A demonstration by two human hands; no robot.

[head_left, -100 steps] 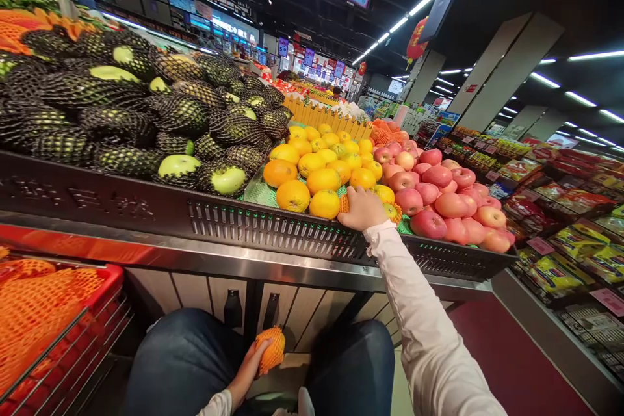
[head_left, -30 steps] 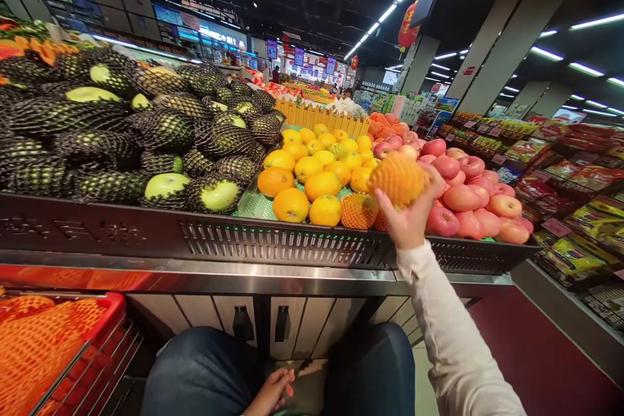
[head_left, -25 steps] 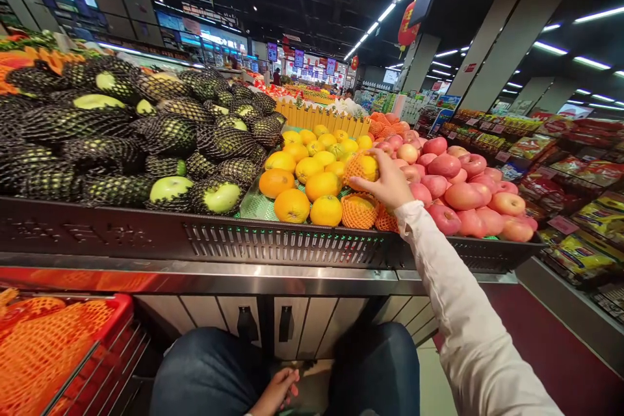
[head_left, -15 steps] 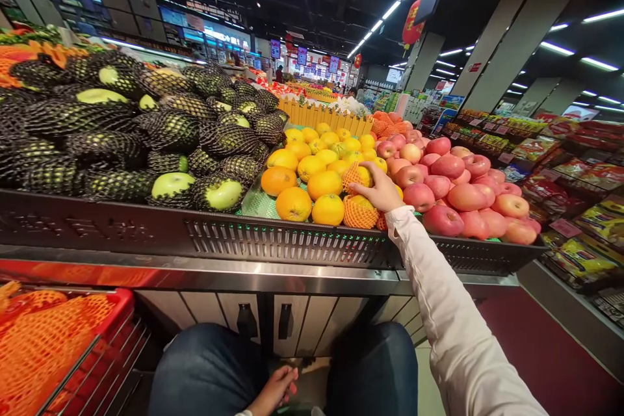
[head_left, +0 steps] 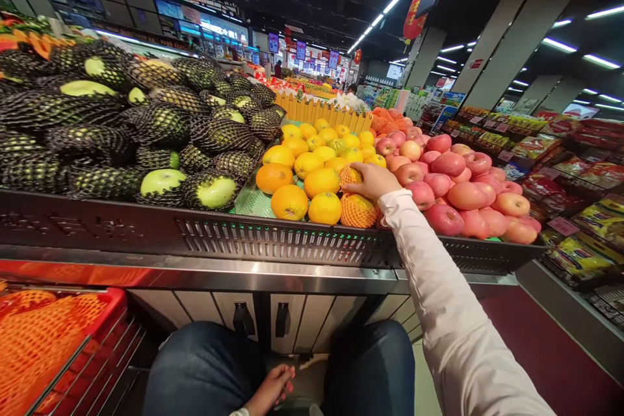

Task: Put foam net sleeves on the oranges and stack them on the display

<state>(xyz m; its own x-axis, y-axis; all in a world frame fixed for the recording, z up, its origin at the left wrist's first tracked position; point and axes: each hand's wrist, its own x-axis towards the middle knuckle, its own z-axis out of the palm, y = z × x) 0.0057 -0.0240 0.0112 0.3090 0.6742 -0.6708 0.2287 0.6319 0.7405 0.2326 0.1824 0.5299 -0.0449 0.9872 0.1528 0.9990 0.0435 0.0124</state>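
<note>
My right hand reaches over the front of the fruit display, its fingers curled round an orange in an orange foam net. That orange rests among the others, just above another netted orange at the tray's front edge. Bare yellow-orange oranges lie to the left of the hand, and pink-red apples are heaped to its right. My left hand hangs low between my knees with its fingers curled together; nothing shows in it.
Green melons in black netting fill the display's left part. A black slotted tray wall runs along the front, above a metal ledge. At lower left stands a cart holding orange netting. Packaged goods line shelves at right.
My view has shifted slightly, so the melons and oranges appear a little further left. My right hand stays on the netted orange; my left hand has barely moved.
</note>
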